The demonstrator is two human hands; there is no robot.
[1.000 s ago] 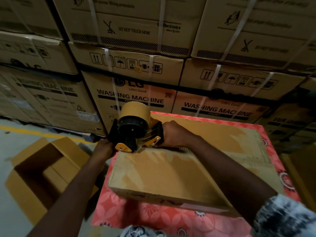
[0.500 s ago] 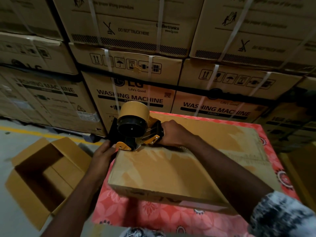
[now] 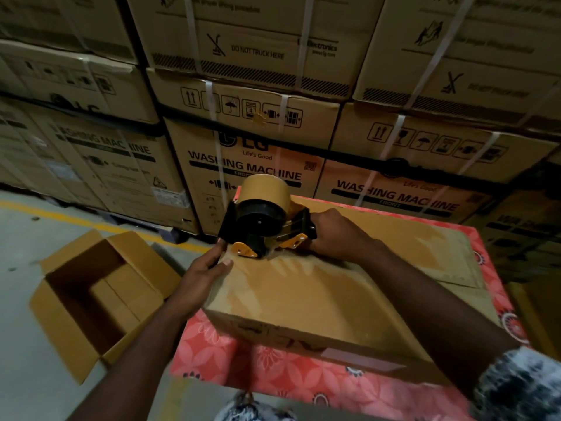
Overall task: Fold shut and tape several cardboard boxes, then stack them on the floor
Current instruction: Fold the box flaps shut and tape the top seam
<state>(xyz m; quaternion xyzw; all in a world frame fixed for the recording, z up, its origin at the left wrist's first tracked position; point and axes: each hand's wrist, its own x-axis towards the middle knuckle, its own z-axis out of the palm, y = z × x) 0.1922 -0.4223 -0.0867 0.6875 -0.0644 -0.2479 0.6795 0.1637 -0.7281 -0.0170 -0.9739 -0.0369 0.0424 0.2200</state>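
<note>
A closed cardboard box [image 3: 318, 296] lies on a table with a red flowered cloth [image 3: 273, 369]. Wide brown tape strips shine on its top. My right hand [image 3: 337, 235] grips the handle of a yellow and black tape dispenser [image 3: 264, 223], whose front rests on the box's far left top edge. My left hand [image 3: 203, 275] presses on the box's left end, thumb on top and fingers down the side, just below the dispenser. A second box [image 3: 100, 296] stands open on the floor to the left, flaps spread.
A wall of large strapped washing machine cartons [image 3: 249, 165] rises right behind the table. Grey concrete floor [image 3: 27, 329] with a yellow line [image 3: 76, 217] lies to the left. More brown cardboard [image 3: 540, 317] shows at the right edge.
My left hand slid from beneath the dispenser at the box's corner down onto the left end of the box. The dispenser and right hand stayed almost still.
</note>
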